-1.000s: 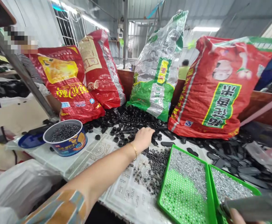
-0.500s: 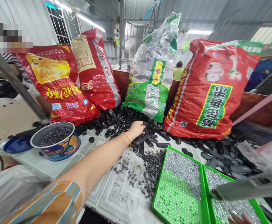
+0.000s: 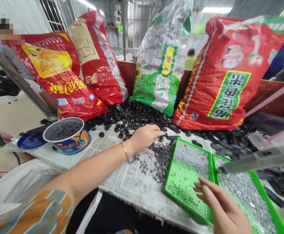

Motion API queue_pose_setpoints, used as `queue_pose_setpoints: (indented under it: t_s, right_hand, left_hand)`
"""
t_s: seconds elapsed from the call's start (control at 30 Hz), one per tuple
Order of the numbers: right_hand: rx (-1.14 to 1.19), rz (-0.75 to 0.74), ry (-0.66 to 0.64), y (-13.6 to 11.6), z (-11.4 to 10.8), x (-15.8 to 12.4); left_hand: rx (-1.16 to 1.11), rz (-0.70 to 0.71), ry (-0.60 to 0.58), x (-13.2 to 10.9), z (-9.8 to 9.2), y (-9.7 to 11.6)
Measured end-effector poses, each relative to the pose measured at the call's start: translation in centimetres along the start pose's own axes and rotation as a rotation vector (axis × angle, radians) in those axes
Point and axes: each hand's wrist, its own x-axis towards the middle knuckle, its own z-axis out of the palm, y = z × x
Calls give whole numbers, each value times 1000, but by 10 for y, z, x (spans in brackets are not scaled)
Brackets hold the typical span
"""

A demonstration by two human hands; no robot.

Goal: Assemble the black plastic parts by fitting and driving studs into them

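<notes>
My left hand (image 3: 146, 138), with a gold bangle at the wrist, reaches over the table beside the heap of flat black plastic pieces (image 3: 172, 129). Its fingers are pressed together; what they pinch, if anything, is hidden. Small black parts (image 3: 160, 161) lie scattered just below it. My right hand (image 3: 226, 206) hovers over the green perforated trays, its fingers loosely extended and apart, with nothing visible in them. The left tray (image 3: 167, 177) and the right tray (image 3: 269, 198) both hold small shiny silvery pieces (image 3: 192, 156). A grey rod-shaped tool (image 3: 251, 161) extends above the right tray.
A blue tub (image 3: 76, 143) of small black parts stands at left beside a blue lid (image 3: 31, 141). Large red bags (image 3: 80, 91), a green-and-clear bag (image 3: 156, 87) and another red bag (image 3: 215, 97) line the back. A person in striped clothing is at far left.
My left hand has drawn back from the black heap, nearer to me. My right hand has risen into view over the trays. The camera view has tilted down.
</notes>
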Motion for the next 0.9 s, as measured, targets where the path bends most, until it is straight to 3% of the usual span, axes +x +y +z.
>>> queue_pose_setpoints:
  t_s: [0.1, 0.2, 0.27, 0.37, 0.43, 0.5, 0.57, 0.63, 0.7, 0.83, 0.9]
  right_hand:
    - [-128, -81, -178, -15, 29, 5]
    - [-177, -69, -440, -20, 56, 5]
    - [-108, -16, -559, -19, 69, 1]
    - [13, 62, -592, -16, 88, -13]
    - [66, 91, -639, -14, 101, -23]
    - [105, 125, -749, -13, 114, -31]
    - [66, 81, -822, -14, 122, -34]
    - [-104, -97, -812, -18, 123, -28]
    - [-383, -321, -703, -24, 120, -13]
    - [-919, -595, -347, -32, 120, 28]
    - [-1081, -684, -293, -31, 128, 45]
  left_hand:
    - [5, 169, -59, -41, 13, 29]
    - [-137, 128, -11, -78, 21, 49]
    - [-312, -58, 103, -99, 22, 57]
    - [-743, -597, 371, -122, 20, 69]
    - [-1170, -927, 431, -131, 19, 74]
    - [-1538, -1088, 424, -134, 18, 76]
    - [-1693, -1147, 494, -134, 16, 73]
    - [-1679, -1182, 594, -134, 13, 68]
    - [-1598, -1206, 609, -136, 10, 62]
    - [-1455, -1250, 473, -141, 7, 56]
    - [-1449, -1259, 401, -143, 7, 56]
